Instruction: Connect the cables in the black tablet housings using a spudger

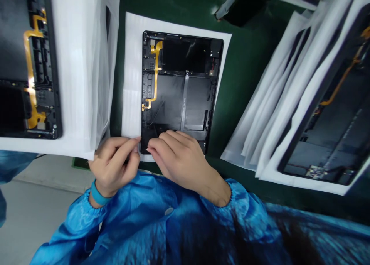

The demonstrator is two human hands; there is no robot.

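Observation:
A black tablet housing (170, 91) lies open side up on a white foam sheet (131, 80) in front of me. An orange flex cable (156, 76) runs down its left part, and a grey ribbon cable (184, 99) crosses its middle. My left hand (115, 162), a blue band at its wrist, is closed in a pinch at the housing's lower left corner. Over the lower edge, my right hand (180, 159) is closed, its fingers curled down and thumb against the forefinger. Whatever either hand pinches is too small or hidden to make out.
Left stands a stack of foam sheets (83, 64) with another tablet housing (43, 68) on top. A tilted stack of foam sheets (268, 91) bears a further housing (332, 126) at right. A dark object (245, 6) juts over the green tabletop (243, 60).

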